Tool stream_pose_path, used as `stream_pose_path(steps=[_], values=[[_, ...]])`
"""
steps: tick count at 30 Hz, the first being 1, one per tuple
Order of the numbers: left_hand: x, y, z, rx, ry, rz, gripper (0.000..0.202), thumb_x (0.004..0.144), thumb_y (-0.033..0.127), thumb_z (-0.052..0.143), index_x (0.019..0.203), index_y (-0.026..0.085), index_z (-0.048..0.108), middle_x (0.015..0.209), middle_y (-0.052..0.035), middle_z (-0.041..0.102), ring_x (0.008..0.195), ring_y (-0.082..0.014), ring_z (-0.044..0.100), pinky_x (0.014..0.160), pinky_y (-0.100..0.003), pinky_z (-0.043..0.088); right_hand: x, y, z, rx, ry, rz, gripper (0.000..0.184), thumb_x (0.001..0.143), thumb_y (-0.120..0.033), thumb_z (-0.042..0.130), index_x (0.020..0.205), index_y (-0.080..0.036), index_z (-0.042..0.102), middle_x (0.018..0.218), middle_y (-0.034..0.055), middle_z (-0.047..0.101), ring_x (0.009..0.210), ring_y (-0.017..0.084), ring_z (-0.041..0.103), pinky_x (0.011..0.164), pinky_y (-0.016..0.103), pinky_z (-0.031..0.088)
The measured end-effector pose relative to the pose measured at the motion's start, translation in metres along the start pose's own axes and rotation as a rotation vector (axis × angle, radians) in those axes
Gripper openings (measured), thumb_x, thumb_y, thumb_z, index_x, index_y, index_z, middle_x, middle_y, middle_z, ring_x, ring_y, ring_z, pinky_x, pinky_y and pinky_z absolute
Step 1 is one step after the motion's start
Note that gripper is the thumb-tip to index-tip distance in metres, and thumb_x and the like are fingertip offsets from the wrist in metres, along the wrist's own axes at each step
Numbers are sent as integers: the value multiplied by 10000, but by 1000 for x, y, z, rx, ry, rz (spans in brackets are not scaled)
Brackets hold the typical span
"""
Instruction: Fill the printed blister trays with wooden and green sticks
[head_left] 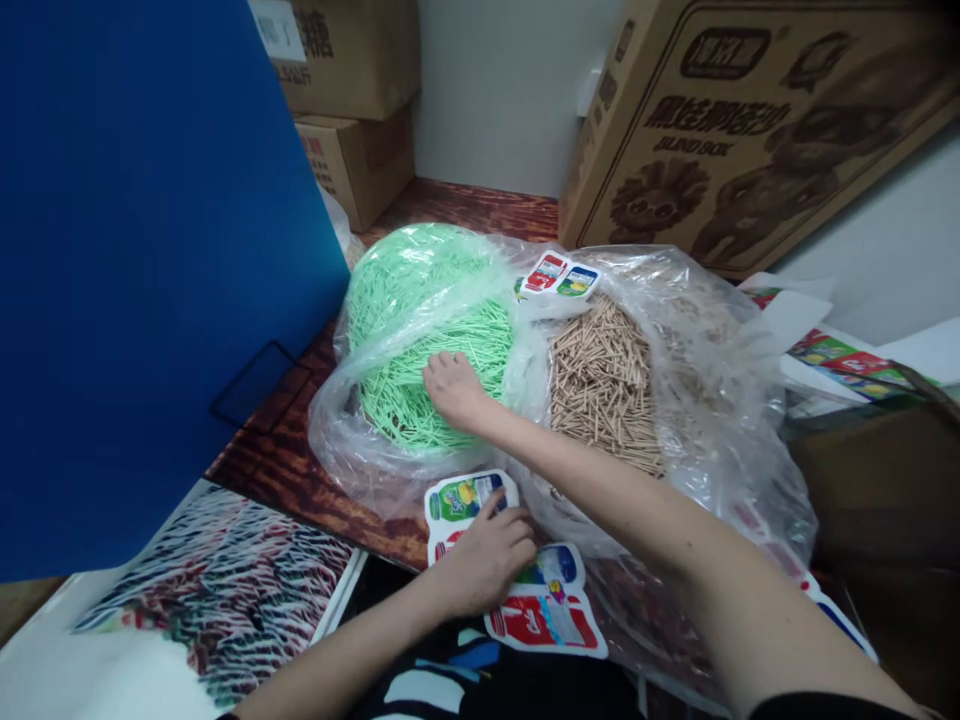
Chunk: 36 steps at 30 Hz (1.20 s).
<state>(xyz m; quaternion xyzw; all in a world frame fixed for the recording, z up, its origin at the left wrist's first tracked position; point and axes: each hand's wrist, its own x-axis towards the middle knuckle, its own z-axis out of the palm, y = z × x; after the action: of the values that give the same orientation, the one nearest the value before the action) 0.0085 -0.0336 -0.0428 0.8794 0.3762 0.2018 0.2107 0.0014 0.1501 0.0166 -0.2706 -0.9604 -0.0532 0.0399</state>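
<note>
My right hand (452, 388) reaches into a clear plastic bag (352, 440) of green sticks (427, 330), fingers curled down into the pile; what they grip is hidden. My left hand (486, 555) rests on a printed card cutout (459, 497) with drink pictures at the table's front edge, fingers bent and pressing it. More such cutouts (546, 615) lie beside and under that hand. A second clear bag (720, 400) to the right holds tan wooden sticks (604, 385).
A blue board (142, 260) stands at the left. Cardboard boxes (352, 100) sit at the back left, and a large printed carton (750, 120) leans at the back right. Another card cutout (560, 276) lies on the bags. A striped printed sheet (225, 590) lies front left.
</note>
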Motion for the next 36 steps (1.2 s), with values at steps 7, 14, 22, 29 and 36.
stream_pose_path(steps=[7,14,22,29,36], values=[[-17,-17,-19,-46,11,-48,227,871,74,425,991,196,575,1043,-69,653,1200,-217,480,1122,-537,172,2,20,-26,379,-74,316,187,932,-196,409,1042,-114,536,1068,161,635,1057,299,512,885,415,317],[-21,-23,-23,-46,33,-95,216,903,94,392,959,194,575,992,-61,656,1159,-200,509,1130,-517,174,2,47,-24,653,-90,453,78,878,-237,509,908,-173,543,970,87,690,951,242,609,787,317,398],[-16,-18,-39,-431,295,-318,224,934,255,415,857,183,613,854,-55,639,862,-188,579,854,-356,452,9,68,-21,1238,-9,580,155,856,-94,461,728,-180,445,647,22,681,570,115,630,594,215,471],[23,-67,-101,-1249,1175,-488,229,772,379,657,886,181,651,959,-69,672,968,-226,619,853,-351,484,-6,72,-34,1717,34,587,139,863,-202,537,743,-181,471,628,5,667,511,90,610,537,199,498],[81,-115,-125,-1435,1344,-551,220,721,336,674,879,183,664,960,-67,714,830,-172,663,696,-259,510,-39,39,-18,1951,-249,583,109,748,-180,653,754,-146,550,680,34,678,507,115,625,422,186,466]])
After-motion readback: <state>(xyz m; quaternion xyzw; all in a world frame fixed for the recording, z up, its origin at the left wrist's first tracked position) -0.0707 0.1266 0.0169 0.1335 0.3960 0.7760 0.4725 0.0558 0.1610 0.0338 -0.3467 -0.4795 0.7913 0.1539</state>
